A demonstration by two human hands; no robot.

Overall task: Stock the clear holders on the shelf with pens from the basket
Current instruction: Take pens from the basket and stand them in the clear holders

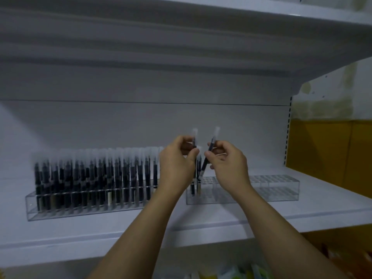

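Two clear holders stand on the white shelf (201,226). The left holder (60,213) is packed with several dark pens with frosted caps. The right holder (277,190) has only a few pens (198,186) at its left end. My left hand (177,164) pinches a dark pen (194,137) upright above that left end. Beside it, my right hand (227,164) pinches another dark pen (211,146), tilted, with its lower tip just over the right holder's grid. The basket is out of view.
An upper shelf (221,37) overhangs the work area. A yellow panel (330,150) lies to the right, past the shelf's perforated upright. Colourful packets (237,273) show below the shelf's front edge.
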